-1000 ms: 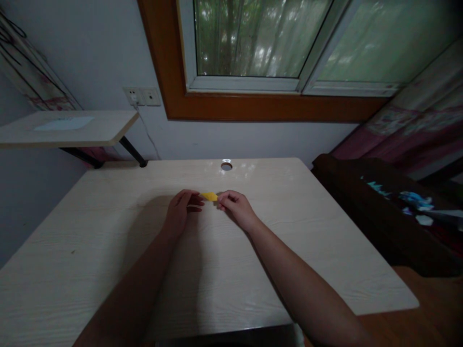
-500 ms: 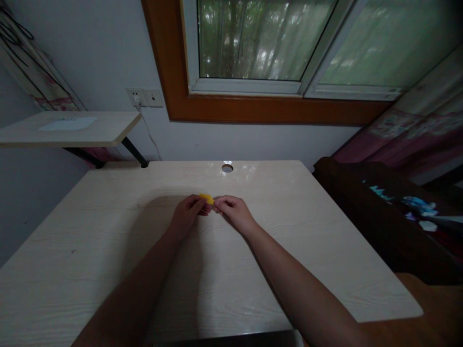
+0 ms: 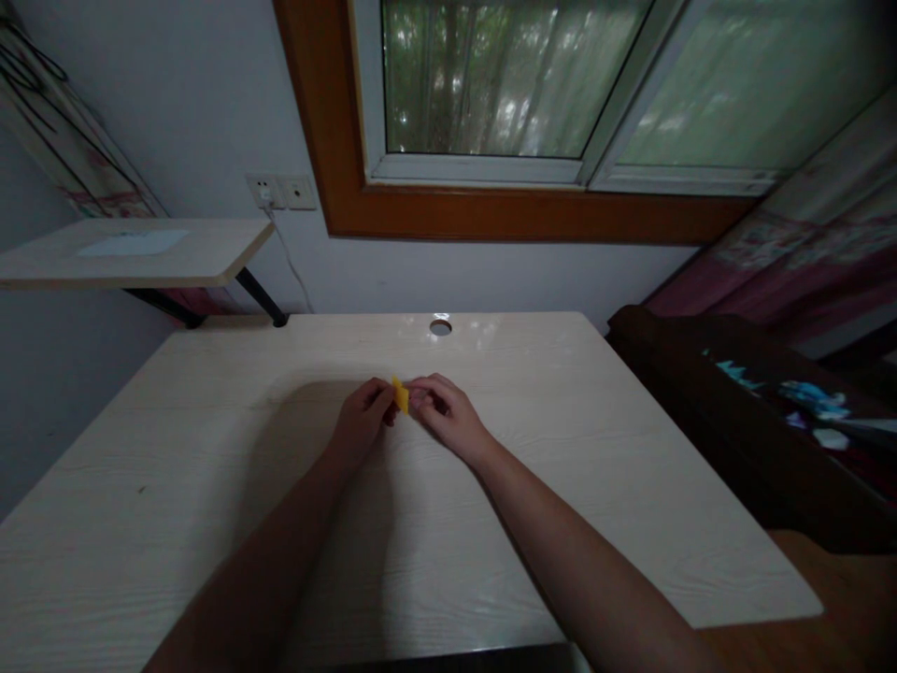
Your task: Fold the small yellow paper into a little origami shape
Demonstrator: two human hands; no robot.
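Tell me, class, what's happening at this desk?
A person is handling a small yellow piece above the desk. The left hand pinches it between thumb and fingers. The right hand is close beside it, fingers toward it; whether they touch is unclear. A round hole lies beyond, near the desk's far edge.

No text can be read; the pale sheet [image 3: 133, 244] is too blurred.
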